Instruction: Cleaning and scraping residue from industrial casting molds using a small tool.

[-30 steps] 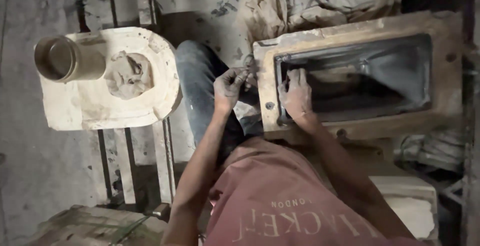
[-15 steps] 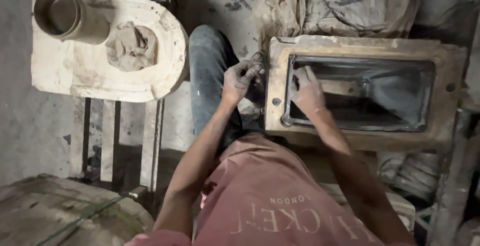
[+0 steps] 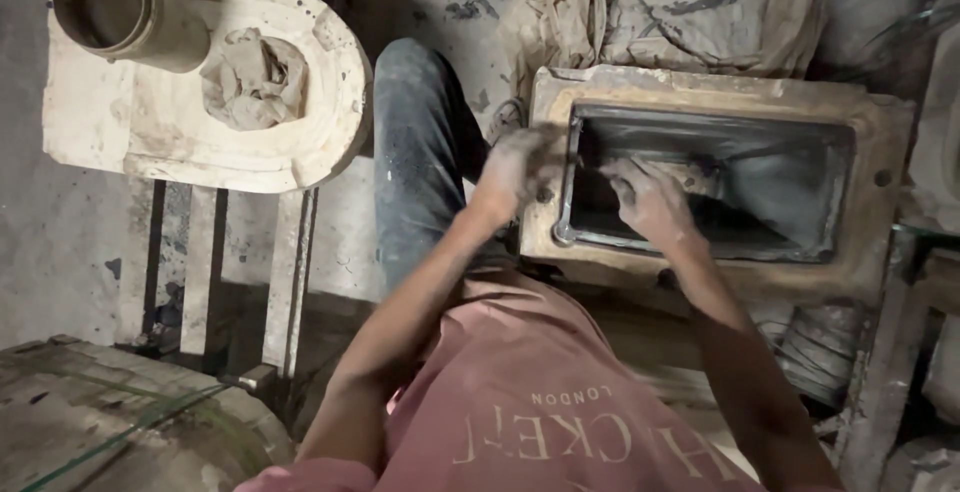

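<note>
The person's right hand [image 3: 650, 197] lies inside the dark hollow of a rectangular mould [image 3: 868, 252], a thick tan block with a deep box-shaped cavity. The fingers are spread flat against a smear of grey clay [image 3: 700, 177] on the cavity's floor, grasping nothing. The rest of the hollow shows only wet, dark walls with a pale edge running round its rim.

The left hand [image 3: 520, 167] sits on the mould's near left rim, just outside the cavity. It is blurred, so whether it is pinching anything or merely resting cannot be told; the fingers look loosely curled.

Well to the left of the mould, across the person's jeans-clad knee [image 3: 420, 152], a pale plaster slab [image 3: 150, 132] with a rounded end rests on wooden slats [image 3: 200, 272]. On that slab's far left corner lies a brown cylindrical pipe piece [image 3: 115, 7], open end up and tilted, its inside dark and seemingly bare. Just beside it, in a shallow dip of the slab, sits a crumpled lump of clay [image 3: 255, 77].

Behind the mould, touching its far edge, lie dusty sacks [image 3: 680, 12]. Left of the mould and nearest the camera, a rounded grey mass [image 3: 100, 422] fills the corner.
</note>
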